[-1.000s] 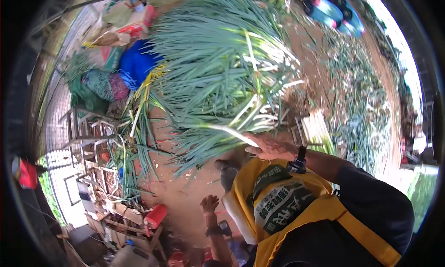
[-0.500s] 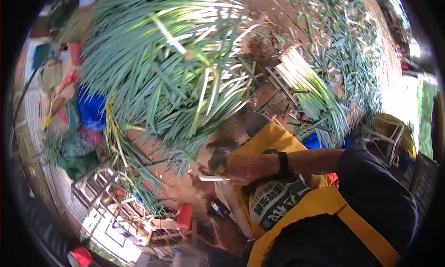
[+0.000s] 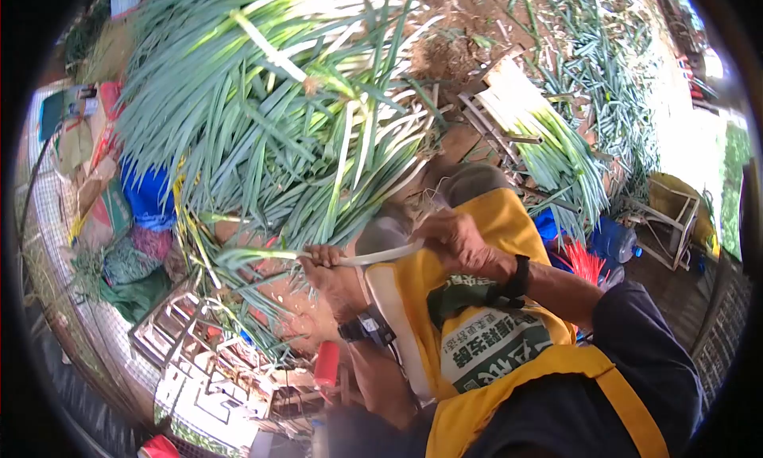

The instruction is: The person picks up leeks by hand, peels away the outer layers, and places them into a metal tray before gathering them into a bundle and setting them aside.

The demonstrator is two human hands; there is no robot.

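Observation:
One green onion stalk (image 3: 373, 258) lies across the front of the yellow apron, its green leaves pointing left. My left hand (image 3: 327, 273), with a strapped device on the wrist, is closed round the stalk near where white turns to green. At the white end, my right hand (image 3: 459, 239), wearing a black wristband, has its fingers pinched on the stalk. Beyond both hands is a large pile of green onions (image 3: 262, 132), roots mostly toward the right. A neat bundle of trimmed onions (image 3: 540, 128) rests on a metal rack to the right.
Loose leaves (image 3: 612, 84) cover the ground at the far right. A blue bag (image 3: 149, 197) and other sacks lie at the left. Lower left stands a metal frame (image 3: 171, 323) near a red cylinder (image 3: 326, 363). Red ties (image 3: 582, 262) and a water bottle (image 3: 616, 239) are at the right.
My right hand has moved right and slightly up. More of the white stalk now shows between my hands, and my left hand, blurred before, shows clearly round it.

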